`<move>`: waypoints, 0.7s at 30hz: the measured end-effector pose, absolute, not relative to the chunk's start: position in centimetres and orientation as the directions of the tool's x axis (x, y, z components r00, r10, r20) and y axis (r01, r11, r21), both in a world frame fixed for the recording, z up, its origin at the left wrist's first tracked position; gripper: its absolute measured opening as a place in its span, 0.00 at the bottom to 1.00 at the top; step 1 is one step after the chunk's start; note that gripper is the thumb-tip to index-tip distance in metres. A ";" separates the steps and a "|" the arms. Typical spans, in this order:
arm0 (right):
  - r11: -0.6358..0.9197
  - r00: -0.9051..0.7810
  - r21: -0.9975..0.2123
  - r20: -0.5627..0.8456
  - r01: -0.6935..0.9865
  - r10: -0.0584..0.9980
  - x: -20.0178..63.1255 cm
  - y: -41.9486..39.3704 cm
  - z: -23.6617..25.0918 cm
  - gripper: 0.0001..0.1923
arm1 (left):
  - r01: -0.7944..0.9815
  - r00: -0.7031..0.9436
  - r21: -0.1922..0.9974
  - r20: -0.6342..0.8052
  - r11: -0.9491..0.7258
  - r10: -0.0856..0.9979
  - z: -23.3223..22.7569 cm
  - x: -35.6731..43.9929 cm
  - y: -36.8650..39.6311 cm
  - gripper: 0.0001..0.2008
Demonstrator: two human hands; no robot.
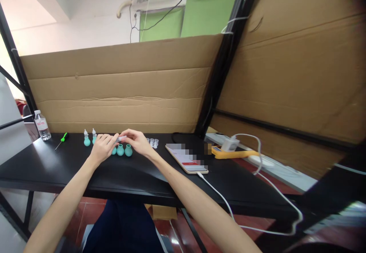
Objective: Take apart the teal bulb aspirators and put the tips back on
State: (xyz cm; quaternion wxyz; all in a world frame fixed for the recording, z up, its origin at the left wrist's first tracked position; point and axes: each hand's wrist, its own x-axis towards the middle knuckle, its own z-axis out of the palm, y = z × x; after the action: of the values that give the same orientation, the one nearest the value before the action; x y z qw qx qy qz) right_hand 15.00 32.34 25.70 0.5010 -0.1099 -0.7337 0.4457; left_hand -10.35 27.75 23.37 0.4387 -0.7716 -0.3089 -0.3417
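Observation:
My left hand (102, 147) and my right hand (136, 141) meet above the black table, fingers closed in a pinch. Between their fingertips is a small whitish translucent piece (121, 138), partly covered by the fingers. Just below it stand teal rubber bulbs with open necks, among them one bulb (120, 150) and another bulb (128, 150); a further one is partly hidden by my left hand. Left of that hand are two teal bulbs with white pointed tips, one bulb (87, 138) fully visible. Several small clear cups (154, 143) sit beyond my right hand.
A phone (187, 159) lies on the black table (126, 176), with a white cable (217, 195) running off the front edge. At left are a green-handled screwdriver (63, 138) and a water bottle (42, 125). Cardboard (128, 89) walls the back; a yellow power strip (228, 154) is at right.

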 end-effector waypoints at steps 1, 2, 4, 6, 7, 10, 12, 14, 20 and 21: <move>0.574 -0.487 -0.768 0.632 -0.285 0.603 15.1 32.3 25.8 0.27 | 0.750 0.599 -0.472 0.782 -0.462 0.173 23.5 -10.6 27.7 0.22; 0.570 -0.503 -0.769 0.629 -0.289 0.593 15.3 32.4 25.9 0.27 | 0.724 0.618 -0.478 0.770 -0.497 0.159 23.6 -10.8 27.6 0.23; 0.560 -0.538 -0.772 0.622 -0.301 0.568 15.7 32.4 26.1 0.30 | 0.677 0.643 -0.498 0.758 -0.542 0.106 23.9 -10.9 27.4 0.23; 0.553 -0.548 -0.773 0.621 -0.310 0.561 16.2 32.6 26.4 0.33 | 0.646 0.654 -0.529 0.755 -0.550 0.042 24.2 -10.8 27.1 0.21; 0.560 -0.531 -0.769 0.628 -0.308 0.570 16.5 32.8 26.6 0.35 | 0.640 0.653 -0.538 0.757 -0.549 0.019 24.2 -10.7 27.1 0.21; 0.670 -0.352 -0.716 0.690 -0.198 0.633 18.0 33.6 27.2 0.32 | 0.657 0.614 -0.500 0.789 -0.563 0.016 24.2 -10.7 27.0 0.21; 0.755 -0.177 -0.654 0.739 0.045 0.650 19.6 34.4 27.7 0.22 | 0.701 0.555 -0.432 0.830 -0.567 0.053 24.0 -10.9 27.2 0.23; 0.720 -0.067 -0.591 0.755 0.363 0.653 21.6 35.1 28.2 0.11 | 0.750 0.487 -0.366 0.870 -0.551 0.084 23.7 -11.2 27.3 0.24; 0.261 -0.031 -0.415 0.485 0.872 0.874 26.8 35.9 28.7 0.09 | 0.835 0.326 -0.230 0.938 -0.501 0.113 23.2 -12.3 27.9 0.22; 0.202 -0.033 -0.375 0.410 0.905 0.912 27.3 35.9 28.6 0.09 | 0.838 0.315 -0.220 0.942 -0.500 0.114 23.2 -12.4 28.0 0.22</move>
State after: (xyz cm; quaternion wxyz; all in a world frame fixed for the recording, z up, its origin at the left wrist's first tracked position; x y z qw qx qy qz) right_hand 27.26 35.90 28.60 0.2901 -0.6317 -0.7188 0.0059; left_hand -12.40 28.04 23.15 0.3752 -0.7189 -0.3309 -0.4826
